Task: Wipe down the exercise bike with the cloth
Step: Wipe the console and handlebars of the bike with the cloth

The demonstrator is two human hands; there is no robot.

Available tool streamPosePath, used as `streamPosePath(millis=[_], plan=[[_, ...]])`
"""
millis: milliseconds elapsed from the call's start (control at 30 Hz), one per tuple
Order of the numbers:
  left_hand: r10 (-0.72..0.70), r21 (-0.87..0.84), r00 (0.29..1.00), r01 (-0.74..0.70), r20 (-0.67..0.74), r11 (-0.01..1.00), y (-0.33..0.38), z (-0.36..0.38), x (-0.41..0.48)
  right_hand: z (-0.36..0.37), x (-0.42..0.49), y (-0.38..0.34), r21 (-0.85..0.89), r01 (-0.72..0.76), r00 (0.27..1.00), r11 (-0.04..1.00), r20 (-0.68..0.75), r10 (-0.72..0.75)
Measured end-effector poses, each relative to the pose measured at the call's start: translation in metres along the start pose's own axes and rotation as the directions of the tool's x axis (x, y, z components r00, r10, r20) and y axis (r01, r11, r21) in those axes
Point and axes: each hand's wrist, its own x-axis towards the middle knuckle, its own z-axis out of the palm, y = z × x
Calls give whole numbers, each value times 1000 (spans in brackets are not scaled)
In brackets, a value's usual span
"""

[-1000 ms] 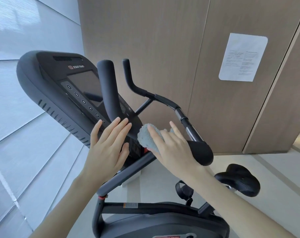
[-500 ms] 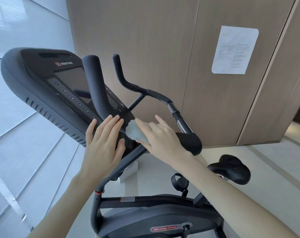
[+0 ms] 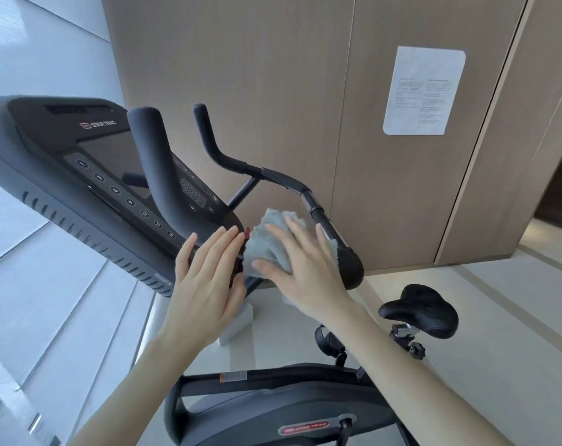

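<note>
The black exercise bike fills the view, with its console (image 3: 57, 162) at the left, curved handlebars (image 3: 273, 178) in the middle and the saddle (image 3: 421, 309) at the right. My right hand (image 3: 305, 268) presses a pale blue-grey cloth (image 3: 270, 243) flat against the bike just below the console, beside the right handlebar end (image 3: 352, 268). My left hand (image 3: 205, 281) rests flat on the console's lower edge, fingers straight and together, holding nothing. The part of the frame under the cloth is hidden.
A wood-panelled wall (image 3: 273, 75) with a white paper notice (image 3: 423, 90) stands behind the bike. A pale window or wall surface (image 3: 31, 300) runs along the left. Light floor (image 3: 498, 317) spreads around the saddle. The bike's lower housing (image 3: 273, 413) is below my arms.
My right hand has slid the cloth to the right and slightly up, away from the console's corner toward the right handlebar. My left hand stays on the console's lower edge.
</note>
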Motion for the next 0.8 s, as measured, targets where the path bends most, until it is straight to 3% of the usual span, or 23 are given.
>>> streamPosePath(millis=[33,100,233,433,633,733,800], plan=[[-3,0,1000,3,8,1000,1,2,-2,9,-2,-4,-159,37,999,987,16,-35],[4,14,1000,-4,25,1000,0,5,-5,17,-6,-3,-308,71,996,949,-27,-83],[46,62,999,-47,24,997,-5,10,-8,24,-18,17,-414,167,943,895,-197,-267],[87,109,996,-91,36,990,-10,9,-9,23,-44,55,-423,259,886,869,-254,-388],[95,96,995,-97,24,991,-9,6,-6,3,-71,90,-216,242,940,946,-189,-284],[104,93,994,-106,31,990,-10,5,-7,-10,-70,78,98,127,967,987,-233,-101],[94,78,995,-96,31,992,-9,4,-7,-21,-52,59,319,133,957,938,-288,-37]])
